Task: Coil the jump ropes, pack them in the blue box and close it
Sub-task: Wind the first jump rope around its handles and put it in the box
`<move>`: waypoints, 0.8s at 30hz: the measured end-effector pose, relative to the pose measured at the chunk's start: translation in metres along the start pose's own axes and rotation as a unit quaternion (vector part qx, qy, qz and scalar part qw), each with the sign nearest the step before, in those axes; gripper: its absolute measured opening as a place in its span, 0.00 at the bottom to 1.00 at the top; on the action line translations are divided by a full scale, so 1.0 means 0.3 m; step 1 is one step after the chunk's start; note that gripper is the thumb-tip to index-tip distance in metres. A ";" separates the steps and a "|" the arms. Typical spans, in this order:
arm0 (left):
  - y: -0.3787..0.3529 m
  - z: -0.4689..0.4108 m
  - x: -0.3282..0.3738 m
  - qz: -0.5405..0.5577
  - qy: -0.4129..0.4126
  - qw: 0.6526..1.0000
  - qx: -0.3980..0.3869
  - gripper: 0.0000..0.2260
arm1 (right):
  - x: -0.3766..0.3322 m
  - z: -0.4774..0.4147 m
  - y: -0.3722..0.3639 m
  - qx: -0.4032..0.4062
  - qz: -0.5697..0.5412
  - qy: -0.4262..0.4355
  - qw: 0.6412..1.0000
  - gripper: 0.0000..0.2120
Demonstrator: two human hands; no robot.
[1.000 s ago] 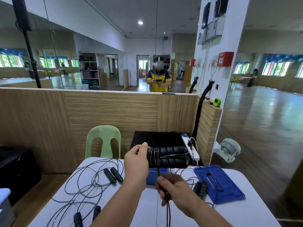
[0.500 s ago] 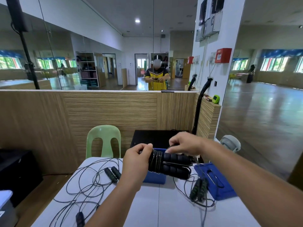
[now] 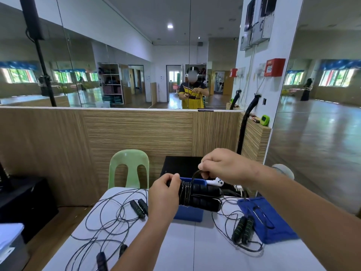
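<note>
My left hand (image 3: 165,194) grips the left end of a jump rope's two black foam handles (image 3: 205,196), held side by side above the table with cord wound around them. My right hand (image 3: 220,168) pinches the loose black cord just above the handles. Directly behind and below the bundle sits the blue box (image 3: 188,214), mostly hidden by it. Its blue lid (image 3: 267,222) lies flat on the table to the right. Uncoiled jump ropes lie on the white table (image 3: 185,247): a tangle of cord with black handles (image 3: 138,208) at left, another pair of handles (image 3: 243,229) at right.
A green plastic chair (image 3: 129,169) stands behind the table against a wooden partition. A black box (image 3: 181,166) and a white power strip (image 3: 216,182) sit behind the blue box. Dark equipment (image 3: 25,204) stands at left. Mirrors line the wall above.
My right hand swung from below the handles up over them, carrying the cord around the bundle, and now holds it just above. The left hand kept its grip.
</note>
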State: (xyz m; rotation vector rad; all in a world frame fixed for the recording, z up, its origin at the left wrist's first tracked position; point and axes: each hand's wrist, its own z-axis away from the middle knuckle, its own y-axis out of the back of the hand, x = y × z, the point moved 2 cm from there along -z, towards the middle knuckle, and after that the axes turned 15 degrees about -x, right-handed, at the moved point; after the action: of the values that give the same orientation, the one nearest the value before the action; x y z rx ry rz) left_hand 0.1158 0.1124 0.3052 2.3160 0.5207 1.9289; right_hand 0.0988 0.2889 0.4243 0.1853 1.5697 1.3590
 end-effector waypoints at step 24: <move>-0.028 -0.021 -0.046 0.112 0.079 0.986 0.099 0.18 | 0.132 0.037 -0.614 0.104 -0.351 0.029 0.930 0.12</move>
State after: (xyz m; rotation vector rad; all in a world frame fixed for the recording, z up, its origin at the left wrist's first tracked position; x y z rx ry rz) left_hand 0.1061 0.1150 0.2911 2.4471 0.5063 2.2741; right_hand 0.1743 0.2575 0.2543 -0.2755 1.6086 0.6416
